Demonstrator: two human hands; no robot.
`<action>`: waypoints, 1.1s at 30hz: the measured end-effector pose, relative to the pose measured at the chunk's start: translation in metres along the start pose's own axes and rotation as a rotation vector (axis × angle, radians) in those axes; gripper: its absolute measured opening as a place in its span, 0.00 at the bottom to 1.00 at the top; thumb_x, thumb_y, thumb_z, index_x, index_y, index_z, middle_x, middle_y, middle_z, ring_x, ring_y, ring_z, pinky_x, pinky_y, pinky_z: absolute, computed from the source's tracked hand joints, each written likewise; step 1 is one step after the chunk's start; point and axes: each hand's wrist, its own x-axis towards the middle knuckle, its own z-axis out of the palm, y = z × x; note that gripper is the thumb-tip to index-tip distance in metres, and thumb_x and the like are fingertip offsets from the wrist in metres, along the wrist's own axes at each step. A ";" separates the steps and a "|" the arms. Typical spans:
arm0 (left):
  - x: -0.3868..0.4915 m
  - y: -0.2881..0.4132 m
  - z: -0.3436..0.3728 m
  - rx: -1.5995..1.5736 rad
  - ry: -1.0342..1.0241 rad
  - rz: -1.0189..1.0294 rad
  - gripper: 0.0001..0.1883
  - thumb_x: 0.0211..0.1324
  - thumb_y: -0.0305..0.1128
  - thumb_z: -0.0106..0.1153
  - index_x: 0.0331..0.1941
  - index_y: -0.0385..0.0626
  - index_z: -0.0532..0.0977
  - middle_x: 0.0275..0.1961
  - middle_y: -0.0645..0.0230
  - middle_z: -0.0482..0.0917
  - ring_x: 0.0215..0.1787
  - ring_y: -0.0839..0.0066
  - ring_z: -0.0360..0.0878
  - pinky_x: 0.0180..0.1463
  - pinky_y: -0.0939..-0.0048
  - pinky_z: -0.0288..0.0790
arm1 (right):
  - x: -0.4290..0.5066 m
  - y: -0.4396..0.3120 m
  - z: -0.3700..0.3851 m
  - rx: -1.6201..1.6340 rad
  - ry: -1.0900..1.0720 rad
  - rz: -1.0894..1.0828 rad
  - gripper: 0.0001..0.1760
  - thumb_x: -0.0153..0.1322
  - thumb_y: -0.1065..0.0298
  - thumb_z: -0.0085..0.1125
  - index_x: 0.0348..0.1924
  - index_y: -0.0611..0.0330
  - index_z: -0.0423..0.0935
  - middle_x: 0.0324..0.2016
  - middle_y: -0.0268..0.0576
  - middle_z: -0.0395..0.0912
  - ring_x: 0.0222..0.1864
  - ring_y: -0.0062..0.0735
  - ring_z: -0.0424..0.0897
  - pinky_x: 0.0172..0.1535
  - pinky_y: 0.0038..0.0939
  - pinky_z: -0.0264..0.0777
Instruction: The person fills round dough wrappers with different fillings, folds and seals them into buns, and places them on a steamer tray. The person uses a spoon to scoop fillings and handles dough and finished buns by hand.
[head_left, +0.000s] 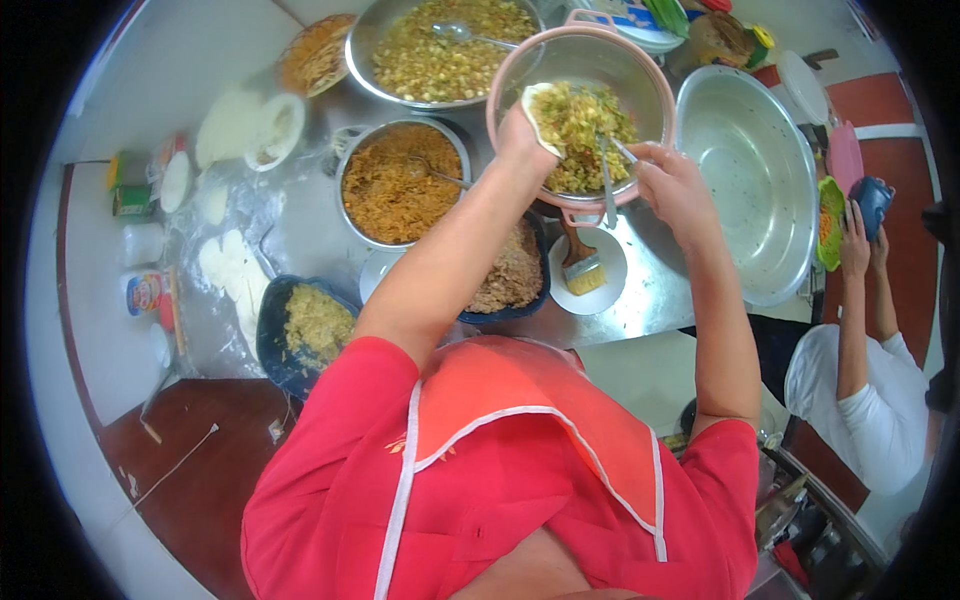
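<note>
My left hand (526, 139) holds a thin round of dough (541, 118) over a metal bowl set in a pink rim (499, 82). On and beside the dough is chopped vegetable filling (585, 112), and more of it lies in the bowl. Held in my right hand (667, 176) is a metal utensil (624, 150), its tip in the filling; its exact kind is hard to tell. A second metal utensil (608, 191) leans across the bowl's near edge. Below the bowl, a wide brush (583, 270) rests on a white plate (616, 289).
Bowls of brown shredded filling (397, 187), yellowish filling (319, 319) and minced meat (514, 277) surround my left arm. A large filled basin (360, 64) stands behind; a wide metal basin (750, 180) is at right. Dough (236, 274) lies far left. Another person (862, 405) works at right.
</note>
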 end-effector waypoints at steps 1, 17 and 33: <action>-0.001 0.000 0.000 -0.092 -0.015 -0.063 0.21 0.71 0.38 0.30 0.54 0.39 0.70 0.54 0.53 0.76 0.56 0.56 0.75 0.60 0.48 0.71 | -0.002 0.004 0.007 -0.144 0.109 -0.188 0.18 0.67 0.71 0.49 0.47 0.65 0.79 0.17 0.39 0.75 0.20 0.32 0.76 0.24 0.30 0.67; -0.015 -0.002 0.009 -0.307 -0.015 -0.135 0.21 0.68 0.42 0.34 0.53 0.45 0.72 0.54 0.58 0.77 0.57 0.57 0.74 0.61 0.47 0.67 | -0.014 0.028 0.030 0.691 -0.213 0.240 0.12 0.74 0.69 0.47 0.47 0.62 0.76 0.16 0.22 0.63 0.16 0.10 0.58 0.18 0.16 0.49; -0.031 0.018 0.009 0.117 -0.015 0.176 0.13 0.58 0.32 0.56 0.46 0.42 0.72 0.42 0.63 0.79 0.44 0.67 0.80 0.49 0.62 0.77 | 0.000 0.033 0.017 0.119 -0.059 -0.016 0.10 0.72 0.66 0.52 0.40 0.61 0.78 0.19 0.34 0.77 0.15 0.24 0.72 0.21 0.26 0.65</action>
